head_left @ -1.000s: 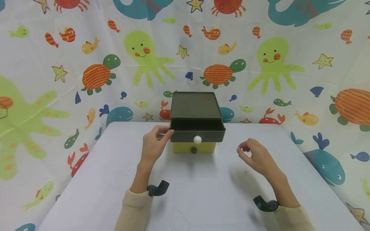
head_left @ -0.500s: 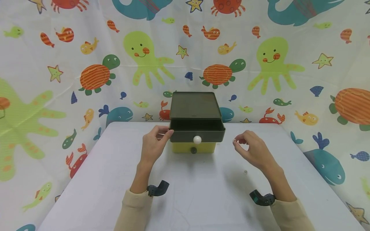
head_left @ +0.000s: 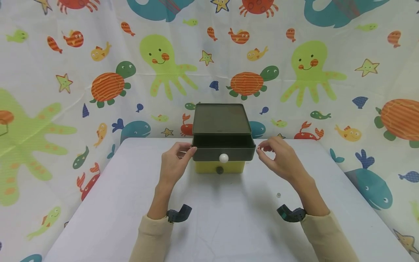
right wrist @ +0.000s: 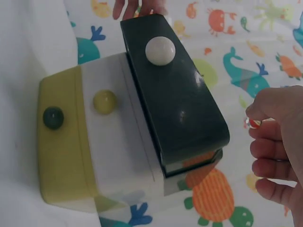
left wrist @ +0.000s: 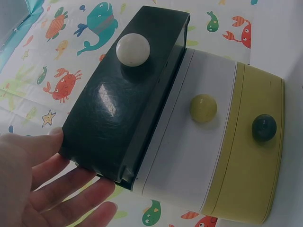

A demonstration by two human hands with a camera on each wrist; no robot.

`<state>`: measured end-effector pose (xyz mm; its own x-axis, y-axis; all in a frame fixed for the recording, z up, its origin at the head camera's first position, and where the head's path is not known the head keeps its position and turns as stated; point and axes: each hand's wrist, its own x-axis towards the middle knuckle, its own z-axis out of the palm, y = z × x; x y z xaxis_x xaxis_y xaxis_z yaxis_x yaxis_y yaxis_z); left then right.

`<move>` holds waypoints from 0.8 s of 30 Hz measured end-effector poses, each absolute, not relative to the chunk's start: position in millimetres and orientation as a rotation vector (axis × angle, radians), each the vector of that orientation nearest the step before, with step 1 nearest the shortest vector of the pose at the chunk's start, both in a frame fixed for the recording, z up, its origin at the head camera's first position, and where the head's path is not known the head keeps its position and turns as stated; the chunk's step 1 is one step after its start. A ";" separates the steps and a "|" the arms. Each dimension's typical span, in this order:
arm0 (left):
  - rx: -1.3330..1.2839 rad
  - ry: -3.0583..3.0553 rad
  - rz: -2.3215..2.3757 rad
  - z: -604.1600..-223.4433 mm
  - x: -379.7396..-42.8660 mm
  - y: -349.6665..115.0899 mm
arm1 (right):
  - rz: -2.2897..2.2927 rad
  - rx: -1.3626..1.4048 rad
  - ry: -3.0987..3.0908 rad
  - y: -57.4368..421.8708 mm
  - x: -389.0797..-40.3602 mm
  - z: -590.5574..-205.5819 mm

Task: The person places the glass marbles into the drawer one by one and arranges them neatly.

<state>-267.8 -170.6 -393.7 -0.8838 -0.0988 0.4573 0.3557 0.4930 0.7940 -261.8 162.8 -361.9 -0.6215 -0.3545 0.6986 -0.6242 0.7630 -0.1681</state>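
Note:
A small chest has a dark green top drawer point(head_left: 209, 154) pulled out, with a white knob point(left wrist: 133, 49). Below are a white drawer point(left wrist: 184, 127) with a yellow knob and a yellow drawer point(right wrist: 61, 161) with a dark green knob. My left hand point(head_left: 173, 163) grips the green drawer's left front corner, thumb on the front and fingers along the side. Just right of the drawer, my right hand point(head_left: 283, 158) pinches a tiny red-and-white object point(right wrist: 253, 123) between thumb and index finger. Its kind is too small to tell. The drawer's inside looks dark.
A small, pale round thing point(head_left: 278, 195) lies on the white table point(head_left: 209, 225), near the right wrist. Behind the table hangs a cloth point(head_left: 209, 76) printed with sea animals. Each wrist wears a dark camera.
My right hand has moved left and away from me, up beside the open drawer, with the tiny object still pinched. The left hand and the drawer have stayed in place.

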 end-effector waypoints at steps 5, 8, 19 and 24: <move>-0.212 -2.293 -1.380 -393.7 -267.8 -170.7 | 0.535 0.737 -2.298 155.4 -268.9 -358.0; -0.212 -2.294 -1.382 -395.0 -268.4 -170.5 | 0.537 0.748 -2.293 152.6 -274.1 -358.1; -0.198 -2.295 -1.376 -395.8 -269.7 -171.0 | 0.490 0.757 -2.315 145.4 -285.5 -357.3; -0.201 -2.298 -1.390 -394.4 -268.2 -171.2 | 0.490 0.761 -2.334 142.4 -287.9 -356.2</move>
